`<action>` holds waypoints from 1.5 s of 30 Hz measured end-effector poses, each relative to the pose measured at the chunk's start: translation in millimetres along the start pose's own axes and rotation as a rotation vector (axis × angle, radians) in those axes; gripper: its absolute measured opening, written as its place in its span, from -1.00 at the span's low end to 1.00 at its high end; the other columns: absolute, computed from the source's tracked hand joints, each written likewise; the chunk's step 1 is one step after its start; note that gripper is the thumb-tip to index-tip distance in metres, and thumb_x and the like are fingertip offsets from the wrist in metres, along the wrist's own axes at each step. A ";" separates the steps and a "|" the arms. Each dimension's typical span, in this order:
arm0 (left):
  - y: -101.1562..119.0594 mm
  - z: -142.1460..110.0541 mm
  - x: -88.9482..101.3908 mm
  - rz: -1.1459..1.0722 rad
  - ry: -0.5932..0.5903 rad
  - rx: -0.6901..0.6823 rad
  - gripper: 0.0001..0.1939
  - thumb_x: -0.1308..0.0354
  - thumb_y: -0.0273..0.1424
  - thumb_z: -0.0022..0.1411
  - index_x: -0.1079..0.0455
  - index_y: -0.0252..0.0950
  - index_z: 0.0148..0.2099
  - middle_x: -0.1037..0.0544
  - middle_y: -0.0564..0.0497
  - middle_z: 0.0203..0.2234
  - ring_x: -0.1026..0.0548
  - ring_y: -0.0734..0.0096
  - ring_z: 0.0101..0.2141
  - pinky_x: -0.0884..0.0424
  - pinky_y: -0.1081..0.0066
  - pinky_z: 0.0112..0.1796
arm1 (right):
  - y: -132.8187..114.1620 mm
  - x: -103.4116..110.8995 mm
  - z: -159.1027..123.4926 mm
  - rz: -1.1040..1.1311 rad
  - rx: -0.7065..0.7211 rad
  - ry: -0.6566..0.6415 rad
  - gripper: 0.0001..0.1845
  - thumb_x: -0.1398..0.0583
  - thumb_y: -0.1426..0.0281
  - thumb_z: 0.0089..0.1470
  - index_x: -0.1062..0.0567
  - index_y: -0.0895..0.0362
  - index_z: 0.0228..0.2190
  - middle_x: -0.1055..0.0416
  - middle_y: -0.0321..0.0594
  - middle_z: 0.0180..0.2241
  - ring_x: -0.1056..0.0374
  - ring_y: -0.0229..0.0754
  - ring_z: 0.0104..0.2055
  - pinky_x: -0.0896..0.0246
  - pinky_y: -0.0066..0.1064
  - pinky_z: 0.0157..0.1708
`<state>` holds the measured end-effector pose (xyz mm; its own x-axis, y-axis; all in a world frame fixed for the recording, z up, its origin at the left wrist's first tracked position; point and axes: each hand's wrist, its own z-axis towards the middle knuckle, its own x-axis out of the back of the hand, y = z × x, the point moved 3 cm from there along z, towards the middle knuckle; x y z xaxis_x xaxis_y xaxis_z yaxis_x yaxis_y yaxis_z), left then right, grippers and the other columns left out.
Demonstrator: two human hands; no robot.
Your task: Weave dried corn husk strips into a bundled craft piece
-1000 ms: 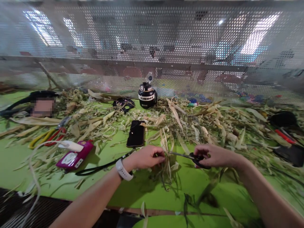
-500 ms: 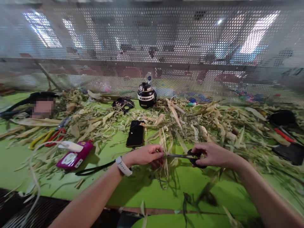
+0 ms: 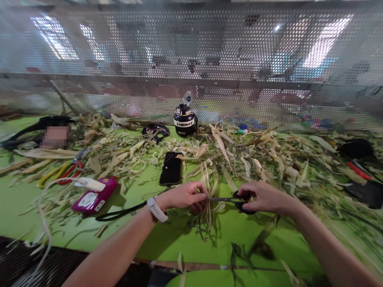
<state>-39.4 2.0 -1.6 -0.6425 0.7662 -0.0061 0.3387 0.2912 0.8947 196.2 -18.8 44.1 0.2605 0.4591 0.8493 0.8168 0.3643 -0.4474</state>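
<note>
My left hand (image 3: 191,196), with a white watch band (image 3: 157,209) on the wrist, pinches a bunch of dried husk strips (image 3: 209,217) between thumb and fingers. The strips hang down toward the green table and also stick up above the hand. In my right hand (image 3: 260,197) are black-handled scissors (image 3: 224,199), fingers in the loops. Their blades point left and reach the strips right beside my left fingertips. Whether the blades have cut through anything cannot be made out.
Loose husks (image 3: 269,153) cover the back of the green table (image 3: 179,243). Behind my hands lie a black phone (image 3: 170,169) and a black bottle (image 3: 184,121). Left are a purple power strip (image 3: 94,197) with a white cable and red-and-yellow-handled shears (image 3: 61,173). A perforated metal panel (image 3: 137,52) stands behind.
My right hand has moved slightly left, bringing the scissors closer to my left fingertips, and their handles look more spread. My left hand keeps its hold on the husk strips.
</note>
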 end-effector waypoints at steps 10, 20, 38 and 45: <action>-3.8 3.2 -0.2 -0.003 0.001 0.010 -0.49 -0.18 0.03 -0.02 -0.14 -0.26 -0.27 -0.51 0.05 -0.49 -0.50 0.44 -0.52 -0.38 0.41 -0.45 | -0.3 -1.3 0.8 -0.001 0.012 0.018 -0.81 -0.20 0.27 -0.08 -0.47 0.13 -0.42 -0.42 -0.29 -0.44 -0.26 -0.24 -0.41 0.00 -0.47 -0.45; 8.0 -7.2 8.5 0.150 0.003 -0.043 -0.53 -0.15 0.04 0.01 -0.19 -0.28 -0.36 -0.51 0.04 -0.49 -0.45 0.47 -0.54 -0.34 0.44 -0.46 | 1.6 0.7 -1.0 0.050 0.005 0.015 -0.82 -0.19 0.26 -0.06 -0.46 0.13 -0.45 -0.37 -0.31 -0.52 -0.21 -0.29 -0.48 0.03 -0.49 -0.49; 7.9 -3.7 13.6 0.455 0.144 -0.147 -0.56 0.01 0.02 0.14 -0.30 -0.29 -0.29 -0.46 0.03 -0.52 -0.36 0.46 -0.57 -0.27 0.48 -0.53 | 4.2 -4.6 1.7 -0.007 0.016 0.040 -0.77 -0.20 0.21 -0.07 -0.45 0.13 -0.45 -0.36 -0.30 -0.51 -0.20 -0.29 -0.47 0.05 -0.49 -0.50; 10.3 -4.5 13.0 0.504 0.159 -0.191 -0.59 0.06 0.00 0.19 -0.26 -0.27 -0.31 -0.40 0.07 -0.58 -0.29 0.48 -0.59 -0.22 0.46 -0.51 | 3.7 -6.4 3.8 -0.045 0.031 0.072 -0.77 -0.21 0.20 -0.08 -0.44 0.12 -0.44 -0.39 -0.29 -0.48 -0.22 -0.27 -0.45 0.05 -0.48 -0.48</action>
<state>-47.3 12.4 9.5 -0.5339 0.6840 0.4971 0.5097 -0.2088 0.8347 195.7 -17.3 35.9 0.2616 0.3824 0.8862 0.8125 0.4084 -0.4160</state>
